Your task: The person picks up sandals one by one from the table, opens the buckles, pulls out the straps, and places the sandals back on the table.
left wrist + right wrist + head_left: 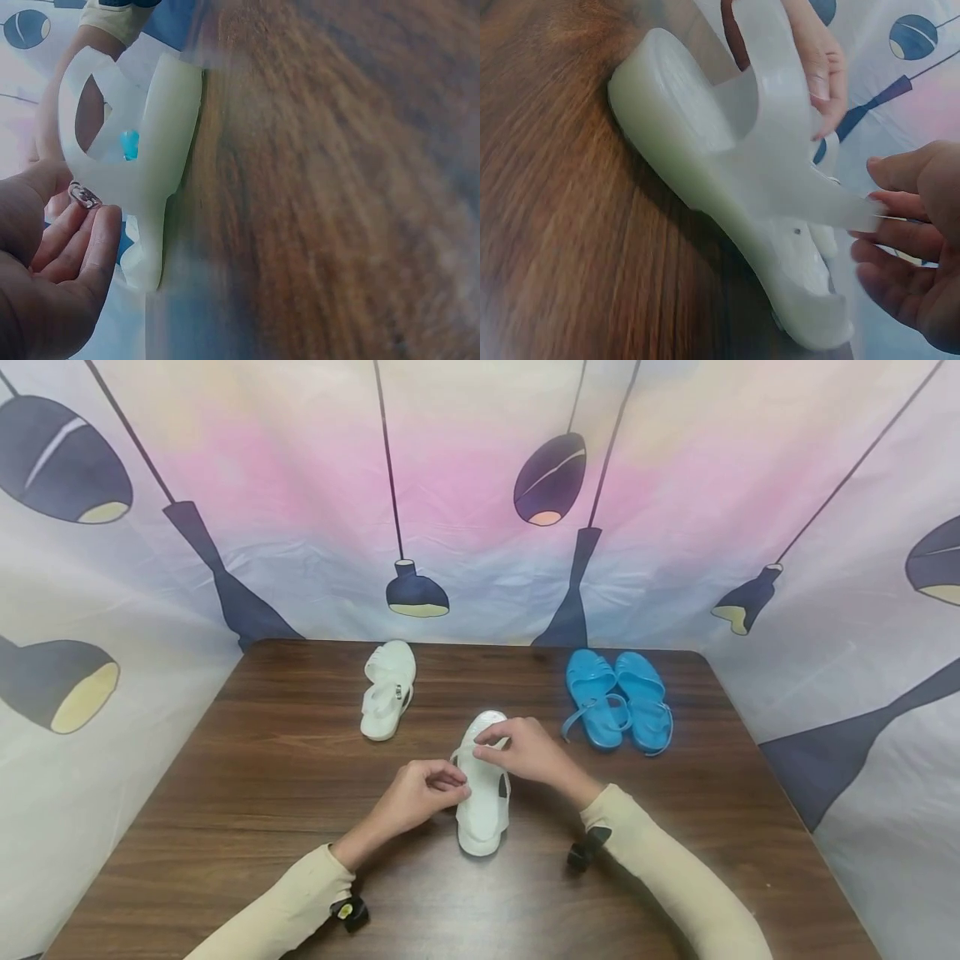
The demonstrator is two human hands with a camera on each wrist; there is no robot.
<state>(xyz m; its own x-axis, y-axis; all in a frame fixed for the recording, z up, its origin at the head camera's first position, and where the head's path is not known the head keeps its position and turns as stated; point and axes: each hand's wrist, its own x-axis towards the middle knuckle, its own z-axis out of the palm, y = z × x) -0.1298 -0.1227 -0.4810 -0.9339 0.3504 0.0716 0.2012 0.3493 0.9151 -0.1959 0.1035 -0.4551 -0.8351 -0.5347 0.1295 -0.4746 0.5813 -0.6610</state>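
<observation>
A brown wood-grain table (300,752) carries the nearer white sandal (483,793); beyond that sandal, another white sandal (386,697) lies to its left and two blue sandals (592,679) to its right

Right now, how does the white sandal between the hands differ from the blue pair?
The left hand and right hand touch the white sandal; neither touches the blue pair. The white sandal lies near the middle of the table; the blue pair lies toward the back right. Both kinds have straps.
</observation>
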